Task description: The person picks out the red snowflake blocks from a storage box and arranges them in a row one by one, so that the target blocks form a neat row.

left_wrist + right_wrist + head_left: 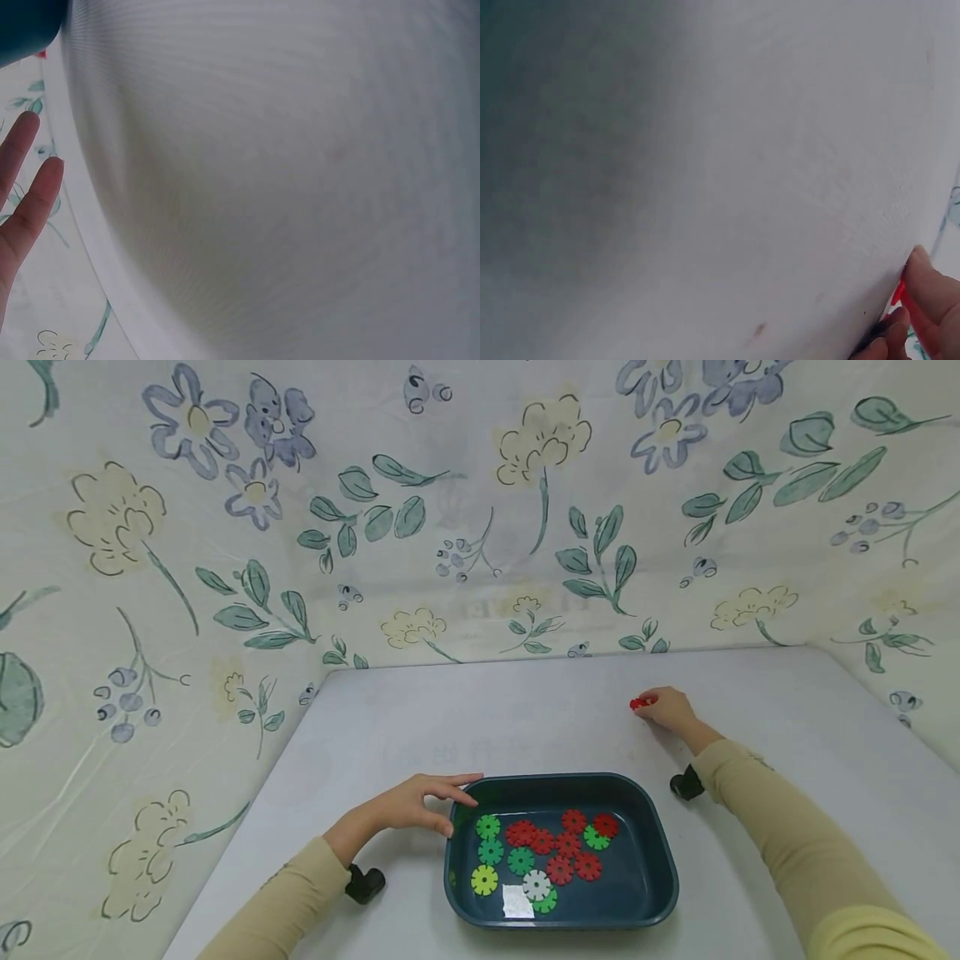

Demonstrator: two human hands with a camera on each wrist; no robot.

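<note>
A dark blue-green tray [656,860] holds several notched plastic discs, among them a yellow disc [484,880], a white disc [536,885], green discs [521,861] and red discs [559,869]. At the tray's upper left corner is my left hand [408,802], its fingers spread and fairly straight at the rim. Two of its fingers [34,202] show in the left wrist view. Farther back on the right, my right hand [670,707] pinches a red notched disc [640,703] just over the tabletop. In the right wrist view a sliver of red shows between thumb and fingers.
A white tabletop [480,718] lies under everything. Flower-patterned sheeting [480,527] rises behind and at both sides. Black wrist devices [365,885] sit below both forearms.
</note>
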